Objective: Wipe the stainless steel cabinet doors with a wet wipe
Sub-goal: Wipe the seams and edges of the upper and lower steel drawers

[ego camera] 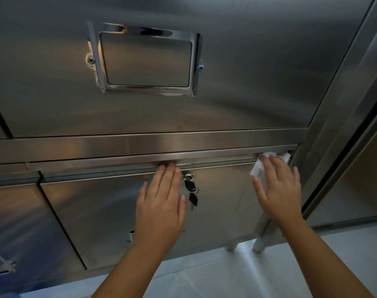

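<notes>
Stainless steel fills nearly everything I see. My left hand (161,203) lies flat on the lower cabinet door (93,211), just left of the lock (188,175). Its fingers are straight and close together, with the tips reaching the folded lip along the door's top edge, and it holds nothing. My right hand (277,190) is well to the right of the lock, at the door's upper right corner. Its fingers are straight and slightly spread, pressing the white wet wipe (257,167) against the steel rather than curling round it.

Most of the wipe is hidden under my palm and fingers; only crumpled bits show past my fingertips and beside my forefinger. I cannot tell whether my left thumb touches the keys (193,193) just beside it. Left of the lock, a neighbouring door (15,222) is cut off by the edge, its fitting too blurred to name.

Two black-headed keys hang from the one lock. Above the lock, past a horizontal rail (119,145), one upper cabinet door (226,82) carries one chrome frame (146,59) with two screws (91,60), one on each side. Below and right of the lock, two short legs (232,246) stand on pale floor (226,280).
</notes>
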